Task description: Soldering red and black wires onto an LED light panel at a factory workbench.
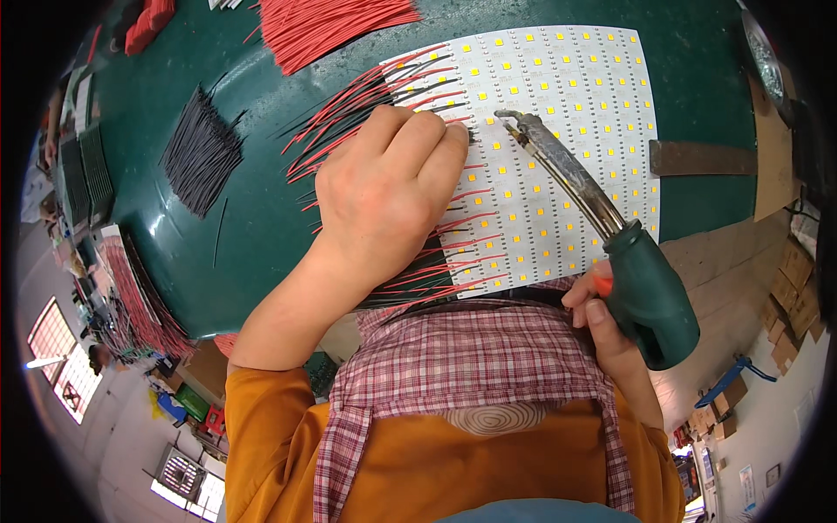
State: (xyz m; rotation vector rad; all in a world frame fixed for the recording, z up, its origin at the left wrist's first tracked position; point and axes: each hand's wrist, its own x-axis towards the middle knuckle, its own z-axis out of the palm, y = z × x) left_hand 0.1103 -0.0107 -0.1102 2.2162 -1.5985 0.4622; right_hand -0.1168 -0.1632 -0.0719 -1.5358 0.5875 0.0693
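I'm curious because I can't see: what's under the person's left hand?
Around the left hand, red and black wires poke out, and some reach onto the white board. Whatever is directly beneath the hand is covered, so I can't tell.

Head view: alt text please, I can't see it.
The right hand holds a soldering iron over a white board dotted with yellow squares; the left hand sits at the board's left side, where red and black wires fan off. A red wire bundle and a black bundle lie on the green table.
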